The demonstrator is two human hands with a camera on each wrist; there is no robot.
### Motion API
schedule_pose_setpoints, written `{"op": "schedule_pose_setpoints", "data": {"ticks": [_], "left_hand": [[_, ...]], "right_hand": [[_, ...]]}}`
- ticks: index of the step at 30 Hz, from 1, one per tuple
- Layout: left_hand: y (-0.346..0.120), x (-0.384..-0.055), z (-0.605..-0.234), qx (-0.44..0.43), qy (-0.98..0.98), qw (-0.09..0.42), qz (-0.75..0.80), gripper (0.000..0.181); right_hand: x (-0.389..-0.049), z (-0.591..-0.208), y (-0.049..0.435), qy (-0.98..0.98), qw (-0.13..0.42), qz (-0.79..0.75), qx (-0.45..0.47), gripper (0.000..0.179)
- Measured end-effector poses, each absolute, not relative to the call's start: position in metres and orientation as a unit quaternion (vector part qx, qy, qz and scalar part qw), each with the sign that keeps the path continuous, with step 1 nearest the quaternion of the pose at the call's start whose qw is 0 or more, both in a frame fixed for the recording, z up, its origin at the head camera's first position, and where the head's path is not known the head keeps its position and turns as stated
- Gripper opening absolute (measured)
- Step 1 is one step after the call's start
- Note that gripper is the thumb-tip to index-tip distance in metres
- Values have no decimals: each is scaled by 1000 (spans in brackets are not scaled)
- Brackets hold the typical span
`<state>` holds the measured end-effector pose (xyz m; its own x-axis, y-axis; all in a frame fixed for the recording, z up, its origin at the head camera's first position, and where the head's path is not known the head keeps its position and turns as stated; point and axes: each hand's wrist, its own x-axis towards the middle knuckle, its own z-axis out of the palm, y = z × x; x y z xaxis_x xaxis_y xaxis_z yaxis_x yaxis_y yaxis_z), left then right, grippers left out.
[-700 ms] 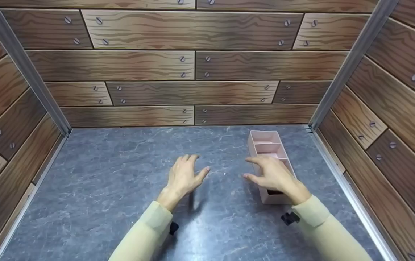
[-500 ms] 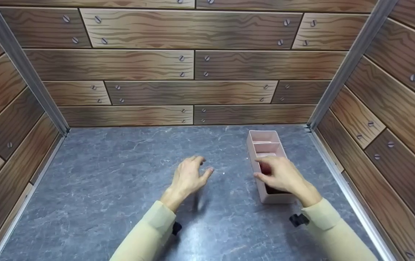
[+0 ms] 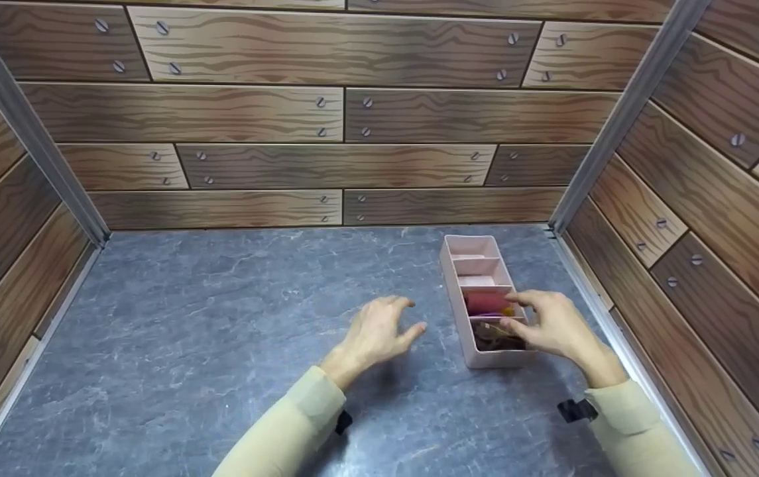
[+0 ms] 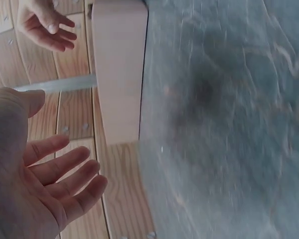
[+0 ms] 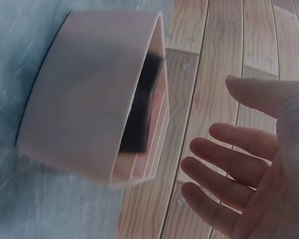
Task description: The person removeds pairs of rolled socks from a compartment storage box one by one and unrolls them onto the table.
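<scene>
A long pink divided box (image 3: 498,360) stands on the grey marbled surface at the right in the head view. Something red (image 3: 484,303), with bits of yellow and purple beside it, lies in its third compartment from the back. The nearest compartment holds a dark brown-black thing (image 3: 493,336), also seen in the right wrist view. My right hand (image 3: 555,326) hovers at the box's right edge, thumb and fingers apart, partly covering the two filled compartments. Left of the box, my left hand (image 3: 376,333) is in the air with relaxed fingers and holds nothing.
The two back compartments of the box show pale bottoms. Wood-patterned walls (image 3: 220,165) enclose the marbled surface (image 3: 220,298) at the back and sides. A metal rail (image 3: 624,344) runs along the right wall's foot, close to my right forearm.
Both hands have moved right in the head view. My right hand has gone from above the box to its right edge, uncovering the red and dark things. The box stays in place.
</scene>
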<state>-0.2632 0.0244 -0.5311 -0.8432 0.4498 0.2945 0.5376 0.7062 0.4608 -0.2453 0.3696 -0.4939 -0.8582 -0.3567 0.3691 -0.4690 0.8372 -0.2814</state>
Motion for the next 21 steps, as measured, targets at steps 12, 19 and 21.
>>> {"op": "schedule_pose_setpoints", "data": {"ticks": [12, 19, 21], "left_hand": [[69, -258, -539, -355, -909, 41, -216, 66], [92, -259, -544, -379, -906, 0, -187, 91], [98, -258, -547, -382, -907, -7, -179, 93]], "right_hand": [[-246, -505, 382, -949, 68, 197, 235, 42], [-249, -510, 384, -950, 35, 202, 235, 37], [-251, -511, 384, -951, 34, 199, 236, 36]]}}
